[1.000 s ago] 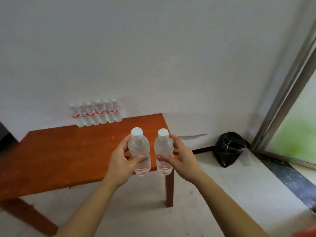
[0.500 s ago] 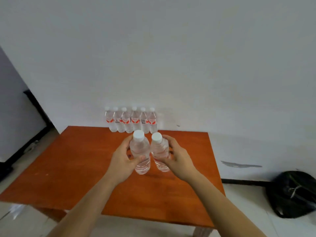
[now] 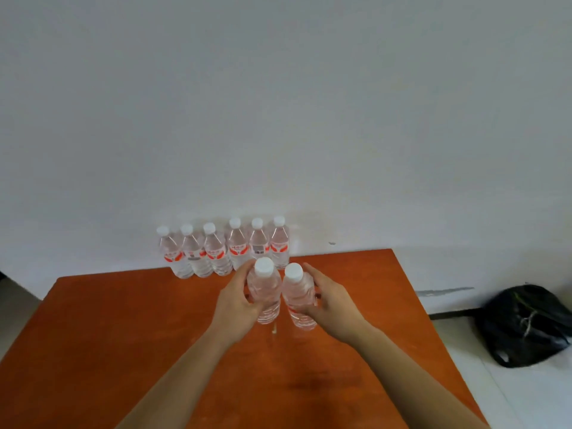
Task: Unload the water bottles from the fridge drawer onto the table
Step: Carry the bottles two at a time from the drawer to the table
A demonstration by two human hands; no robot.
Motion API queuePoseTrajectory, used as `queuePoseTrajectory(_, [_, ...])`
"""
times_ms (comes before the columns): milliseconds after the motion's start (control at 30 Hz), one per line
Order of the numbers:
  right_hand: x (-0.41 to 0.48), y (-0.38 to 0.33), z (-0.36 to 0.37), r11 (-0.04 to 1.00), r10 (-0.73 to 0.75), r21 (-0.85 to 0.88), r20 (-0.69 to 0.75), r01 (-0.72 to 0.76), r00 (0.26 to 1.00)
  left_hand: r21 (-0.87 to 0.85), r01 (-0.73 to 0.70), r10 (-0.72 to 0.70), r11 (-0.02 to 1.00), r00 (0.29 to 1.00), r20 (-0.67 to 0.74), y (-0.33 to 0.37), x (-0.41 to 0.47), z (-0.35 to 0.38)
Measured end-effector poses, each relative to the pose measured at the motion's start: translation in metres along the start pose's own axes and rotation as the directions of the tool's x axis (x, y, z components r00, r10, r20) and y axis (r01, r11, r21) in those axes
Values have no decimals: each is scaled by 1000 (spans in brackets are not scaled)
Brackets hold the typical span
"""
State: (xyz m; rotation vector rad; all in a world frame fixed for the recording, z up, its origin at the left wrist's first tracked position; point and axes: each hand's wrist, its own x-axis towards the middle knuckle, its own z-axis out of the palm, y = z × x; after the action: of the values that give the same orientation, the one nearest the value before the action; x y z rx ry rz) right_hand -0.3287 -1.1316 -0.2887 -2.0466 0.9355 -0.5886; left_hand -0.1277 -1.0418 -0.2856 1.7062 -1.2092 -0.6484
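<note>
Over the orange wooden desk, my left hand grasps a clear white-capped plastic water bottle, my right hand a second bottle. Both have come in from the desk's corner toward the back row of bottles, likely ready to set down.

The scene is lit softly and evenly, and the wall is rendered dull grey, darkened toward the corners. A faint shadow is cast on the table at 6 o'clock, and labels on the row of bottles toward 7 o'clock are smeared by soft focus.
</note>
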Motion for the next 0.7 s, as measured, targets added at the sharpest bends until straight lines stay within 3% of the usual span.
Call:
queuePoseTrajectory(333, [61, 53, -6, 971, 226, -61, -74, -231, 971, 46, -41, 29, 998, 974, 226, -30, 115, 36])
queuePoseTrajectory(500, [96, 95, -38, 951, 305, -9, -133, -309, 943, 198, -135, 75, 971, 956, 285, -21, 177, 76])
queuePoseTrajectory(567, [116, 110, -51, 946, 324, 29, -137, -323, 936, 326, -189, 98, 926, 956, 277, -18, 205, 89])
queuePoseTrajectory(700, [162, 136, -58, 947, 321, 38, -132, -318, 938, 619, -284, 171, 732, 956, 237, -18, 250, 100])
